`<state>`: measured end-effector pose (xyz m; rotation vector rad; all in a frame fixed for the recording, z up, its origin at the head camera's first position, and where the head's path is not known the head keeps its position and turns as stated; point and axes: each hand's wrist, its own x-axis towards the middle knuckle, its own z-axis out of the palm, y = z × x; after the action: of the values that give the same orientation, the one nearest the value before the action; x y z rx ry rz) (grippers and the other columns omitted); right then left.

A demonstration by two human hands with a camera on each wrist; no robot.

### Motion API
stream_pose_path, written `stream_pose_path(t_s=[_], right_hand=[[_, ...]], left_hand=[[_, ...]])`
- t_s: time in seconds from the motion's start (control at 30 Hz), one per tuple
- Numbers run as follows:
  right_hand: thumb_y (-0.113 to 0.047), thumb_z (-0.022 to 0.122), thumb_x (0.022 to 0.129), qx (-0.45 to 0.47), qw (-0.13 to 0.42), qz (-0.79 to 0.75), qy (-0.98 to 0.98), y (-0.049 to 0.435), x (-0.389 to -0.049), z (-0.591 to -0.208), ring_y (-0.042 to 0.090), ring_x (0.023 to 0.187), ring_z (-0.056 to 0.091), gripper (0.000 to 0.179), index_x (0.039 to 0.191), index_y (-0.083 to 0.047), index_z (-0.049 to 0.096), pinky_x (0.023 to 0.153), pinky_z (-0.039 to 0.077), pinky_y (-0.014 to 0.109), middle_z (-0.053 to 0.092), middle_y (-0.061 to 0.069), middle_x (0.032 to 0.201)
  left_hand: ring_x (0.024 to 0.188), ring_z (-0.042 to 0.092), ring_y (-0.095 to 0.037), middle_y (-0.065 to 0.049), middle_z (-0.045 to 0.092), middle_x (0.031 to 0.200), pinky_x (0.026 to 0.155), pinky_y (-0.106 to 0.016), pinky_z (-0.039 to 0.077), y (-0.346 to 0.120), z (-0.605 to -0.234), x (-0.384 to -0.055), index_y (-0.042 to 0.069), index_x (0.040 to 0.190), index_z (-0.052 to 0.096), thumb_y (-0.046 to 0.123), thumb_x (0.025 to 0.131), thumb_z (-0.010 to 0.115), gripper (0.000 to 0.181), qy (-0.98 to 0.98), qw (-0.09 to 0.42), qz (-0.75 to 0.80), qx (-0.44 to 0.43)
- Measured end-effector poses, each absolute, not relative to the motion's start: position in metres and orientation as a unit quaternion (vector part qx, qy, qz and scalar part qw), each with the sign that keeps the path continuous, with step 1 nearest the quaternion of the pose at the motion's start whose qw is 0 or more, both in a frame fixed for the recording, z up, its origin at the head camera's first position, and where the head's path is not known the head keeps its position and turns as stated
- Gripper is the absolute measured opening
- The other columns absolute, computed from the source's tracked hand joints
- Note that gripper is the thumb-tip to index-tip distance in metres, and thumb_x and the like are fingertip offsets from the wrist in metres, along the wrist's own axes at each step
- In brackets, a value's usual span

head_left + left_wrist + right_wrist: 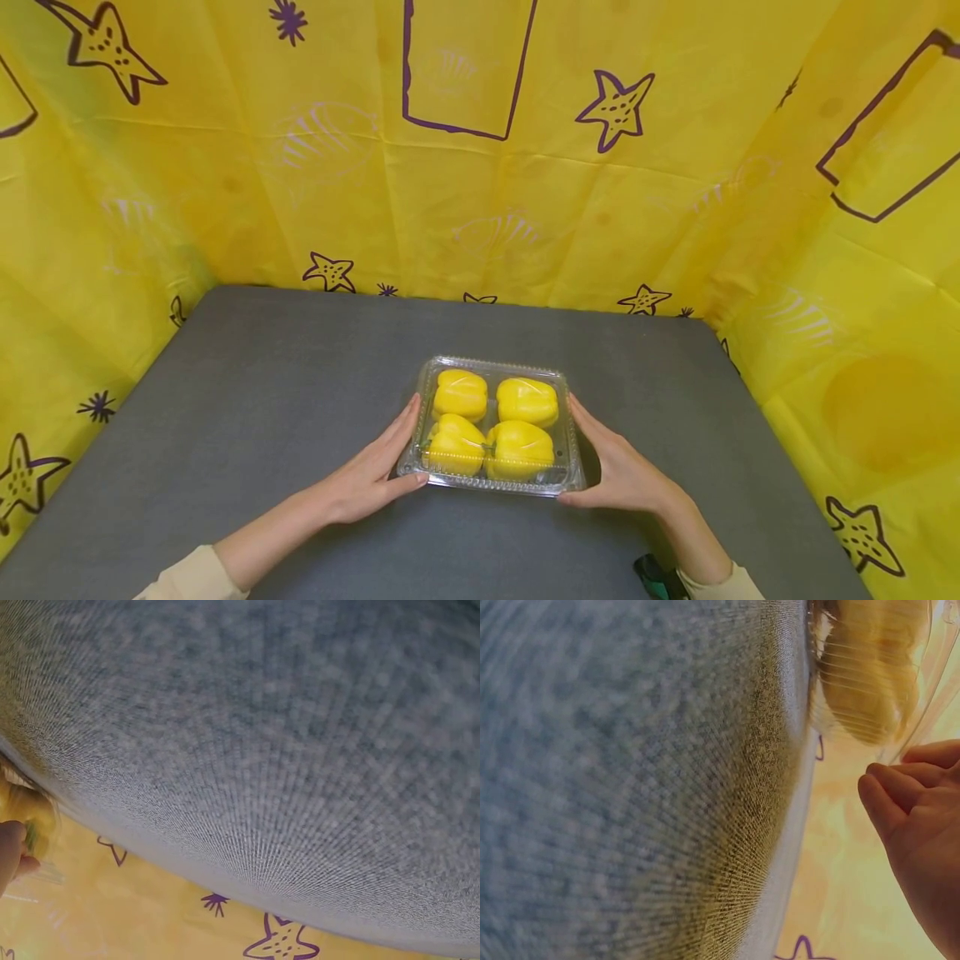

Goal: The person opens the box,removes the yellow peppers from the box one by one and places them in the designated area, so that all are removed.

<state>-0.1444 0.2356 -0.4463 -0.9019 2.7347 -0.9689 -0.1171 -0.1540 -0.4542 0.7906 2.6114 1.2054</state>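
Note:
A clear plastic clamshell container [491, 486] with several yellow bell peppers [522, 446] inside is held between both hands over the grey table. Its lid appears closed. My left hand [373, 477] grips the left side, the thumb at the near corner and the fingers along the edge. On the opposite side my right hand [628, 473] holds the container the same way. The left wrist view catches only part of the left hand [10, 851] beside a pepper. In the right wrist view, the right hand's [922, 817] fingertips meet the container's edge.
The grey tabletop [262, 375] surrounds the container. Yellow cloth [480, 192] printed with starfish and fish hangs at the back and both sides. A black and green object [658, 577] lies beside the right wrist, partly cut off by the frame.

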Motion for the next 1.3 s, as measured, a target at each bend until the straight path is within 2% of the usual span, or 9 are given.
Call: stream_pose_path(t_s=[0.37, 0.6, 0.87, 1.07, 1.17, 1.3], right_hand=[[-0.062, 0.082, 0.066, -0.298, 0.044, -0.309, 0.902, 0.2347, -0.1441, -0.4451, 0.029, 0.141, 0.029, 0.126, 0.158, -0.012, 0.013, 0.105, 0.034, 0.055, 0.015, 0.004, 0.162], [-0.064, 0.081, 0.066, -0.299, 0.045, -0.308, 0.902, 0.2343, -0.1442, -0.4451, 0.028, 0.141, 0.030, 0.126, 0.158, -0.011, 0.013, 0.105, 0.035, 0.055, 0.015, 0.004, 0.162], [-0.066, 0.079, 0.066, -0.297, 0.046, -0.307, 0.903, 0.2344, -0.1445, -0.4445, 0.028, 0.142, 0.029, 0.126, 0.158, -0.011, 0.012, 0.105, 0.034, 0.055, 0.014, 0.004, 0.162], [-0.065, 0.080, 0.066, -0.296, 0.049, -0.307, 0.903, 0.2346, -0.1447, -0.4440, 0.029, 0.141, 0.029, 0.126, 0.158, -0.012, 0.012, 0.105, 0.035, 0.056, 0.014, 0.003, 0.162], [-0.065, 0.080, 0.066, -0.297, 0.049, -0.306, 0.903, 0.2347, -0.1449, -0.4440, 0.029, 0.141, 0.029, 0.126, 0.158, -0.012, 0.012, 0.105, 0.035, 0.055, 0.014, 0.004, 0.162], [-0.065, 0.080, 0.066, -0.300, 0.046, -0.304, 0.903, 0.2353, -0.1452, -0.4445, 0.029, 0.141, 0.029, 0.126, 0.158, -0.011, 0.012, 0.105, 0.035, 0.055, 0.014, 0.004, 0.162]], left_hand=[[0.147, 0.007, -0.023, -0.001, -0.003, 0.163, 0.113, -0.051, 0.017, -0.1565, -0.4546, -0.1177, 0.011, 0.157, 0.002, 0.040, 0.095, 0.060, 0.090, 0.870, 0.096, 0.402, 0.268], [0.147, 0.009, -0.029, -0.007, -0.001, 0.163, 0.111, -0.053, 0.016, -0.1577, -0.4554, -0.1170, 0.008, 0.157, 0.003, 0.035, 0.096, 0.059, 0.087, 0.871, 0.083, 0.395, 0.279], [0.147, 0.006, -0.027, -0.006, -0.003, 0.163, 0.112, -0.045, 0.013, -0.1584, -0.4544, -0.1169, 0.007, 0.157, 0.002, 0.031, 0.097, 0.057, 0.085, 0.868, 0.092, 0.400, 0.279], [0.147, 0.005, -0.028, -0.006, -0.005, 0.163, 0.112, -0.049, 0.013, -0.1587, -0.4540, -0.1163, 0.007, 0.157, 0.000, 0.028, 0.098, 0.055, 0.082, 0.866, 0.096, 0.401, 0.283], [0.147, 0.004, -0.028, -0.007, -0.006, 0.163, 0.112, -0.044, 0.012, -0.1591, -0.4542, -0.1164, 0.007, 0.156, -0.001, 0.025, 0.099, 0.053, 0.081, 0.865, 0.096, 0.401, 0.286], [0.147, 0.004, -0.026, -0.005, -0.007, 0.163, 0.112, -0.031, 0.008, -0.1601, -0.4532, -0.1167, 0.009, 0.157, -0.001, 0.018, 0.099, 0.050, 0.077, 0.864, 0.104, 0.401, 0.287]])
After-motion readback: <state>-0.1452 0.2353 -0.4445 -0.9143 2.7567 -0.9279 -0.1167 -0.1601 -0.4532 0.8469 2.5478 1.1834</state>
